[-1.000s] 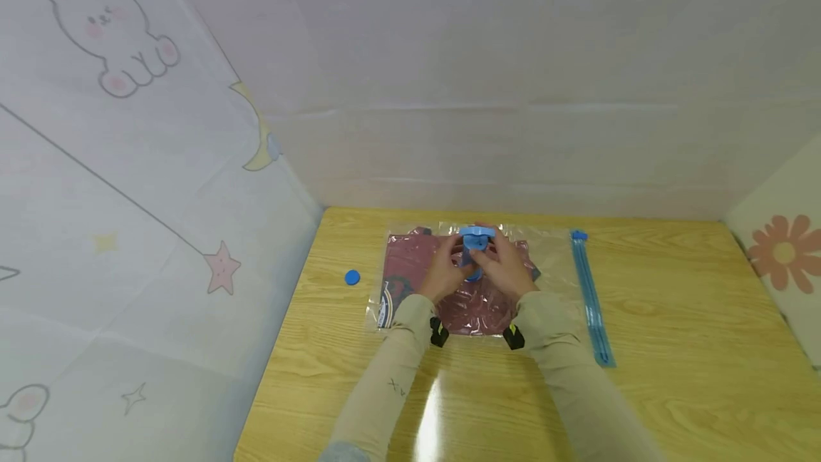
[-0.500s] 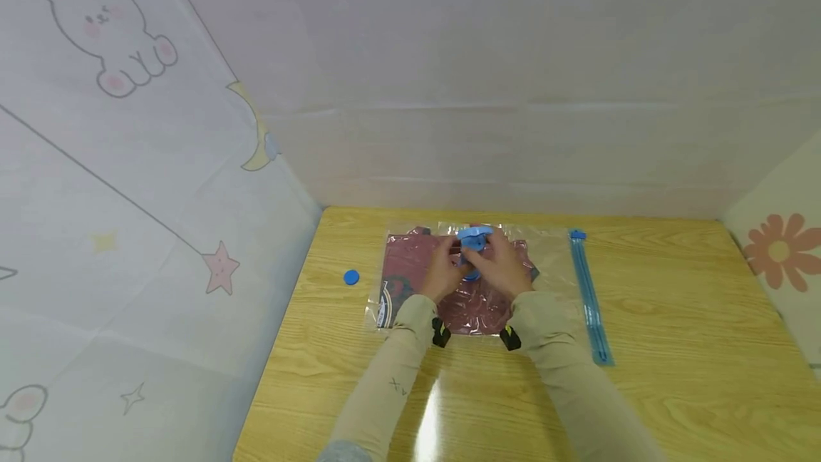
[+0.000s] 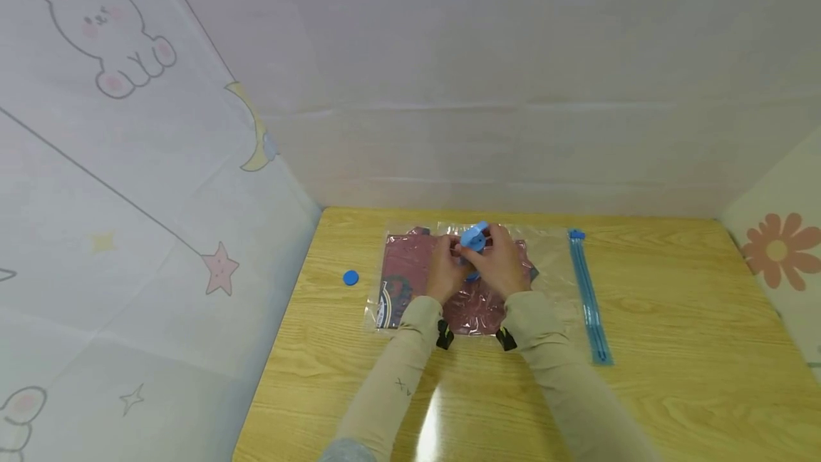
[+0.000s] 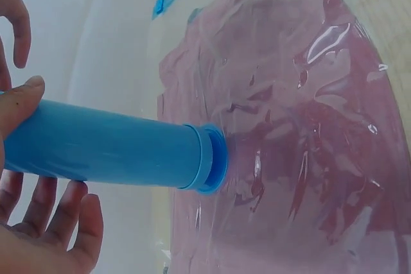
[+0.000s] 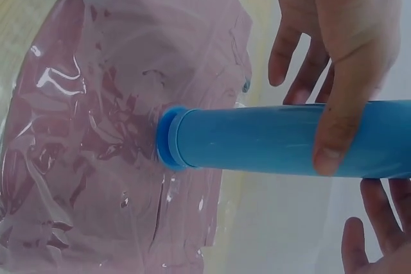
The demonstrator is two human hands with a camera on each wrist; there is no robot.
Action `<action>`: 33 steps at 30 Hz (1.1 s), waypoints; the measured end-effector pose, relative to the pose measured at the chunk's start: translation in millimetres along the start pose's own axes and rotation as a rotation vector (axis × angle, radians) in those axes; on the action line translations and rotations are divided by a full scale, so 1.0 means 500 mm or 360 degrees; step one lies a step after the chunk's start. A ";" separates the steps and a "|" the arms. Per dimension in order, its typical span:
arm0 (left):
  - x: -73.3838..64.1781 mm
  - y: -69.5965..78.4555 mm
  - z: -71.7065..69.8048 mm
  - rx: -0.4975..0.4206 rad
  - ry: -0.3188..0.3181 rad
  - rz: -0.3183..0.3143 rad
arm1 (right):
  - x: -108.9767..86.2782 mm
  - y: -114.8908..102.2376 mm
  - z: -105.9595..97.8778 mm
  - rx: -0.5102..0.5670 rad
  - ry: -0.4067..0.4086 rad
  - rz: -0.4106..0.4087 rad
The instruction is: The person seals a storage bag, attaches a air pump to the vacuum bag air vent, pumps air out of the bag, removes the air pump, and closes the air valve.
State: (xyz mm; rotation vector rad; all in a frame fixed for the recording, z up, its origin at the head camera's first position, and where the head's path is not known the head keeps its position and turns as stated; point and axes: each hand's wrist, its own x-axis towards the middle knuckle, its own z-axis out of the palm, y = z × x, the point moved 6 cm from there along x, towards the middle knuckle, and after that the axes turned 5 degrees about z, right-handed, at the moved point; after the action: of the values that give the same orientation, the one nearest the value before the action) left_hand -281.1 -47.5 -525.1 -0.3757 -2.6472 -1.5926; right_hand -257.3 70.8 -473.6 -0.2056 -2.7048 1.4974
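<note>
Blue hand pump (image 4: 115, 147) roughly upright, long axis rising from the valve (image 4: 221, 158) on a clear storage bag (image 3: 553, 269). Left hand (image 3: 446, 273) clamps the barrel (image 5: 257, 140); opposite, right hand (image 3: 502, 268), nearer the handle (image 3: 479, 227), grips the top. Seating: cannot tell.

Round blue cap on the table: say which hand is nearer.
Left. The left hand is right of the cap, gripping the blue hand pump; the right hand is farther right, at the pump's right.

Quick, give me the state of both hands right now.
Left hand: closed, holding the blue vacuum-bag hand pump.
Right hand: closed, holding the same pump.
</note>
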 end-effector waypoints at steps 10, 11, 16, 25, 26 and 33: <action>-0.001 -0.001 0.000 -0.0042 -0.0078 0.0085 | -0.007 -0.011 -0.010 0.0057 -0.0228 -0.0128; -0.001 -0.002 0.000 -0.0042 -0.0095 0.0079 | -0.007 -0.010 -0.008 0.0079 -0.0282 -0.0119; -0.001 -0.002 0.002 0.0052 -0.0170 0.0058 | -0.006 -0.005 -0.002 0.0179 -0.0423 -0.0030; -0.005 0.003 0.005 0.0002 -0.0111 0.0059 | -0.013 0.004 0.006 0.0259 -0.0358 -0.0005; -0.005 0.002 0.006 0.0006 -0.0092 0.0052 | -0.013 0.004 0.006 0.0275 -0.0334 0.0001; -0.009 0.002 0.009 0.0068 0.0073 0.0043 | -0.014 -0.008 0.004 0.0183 -0.0096 -0.0034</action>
State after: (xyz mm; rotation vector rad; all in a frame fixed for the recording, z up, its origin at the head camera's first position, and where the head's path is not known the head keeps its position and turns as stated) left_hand -275.9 -43.9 -527.3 -0.3671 -2.6255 -1.5160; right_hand -251.2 66.0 -471.1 -0.1287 -2.6463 1.6730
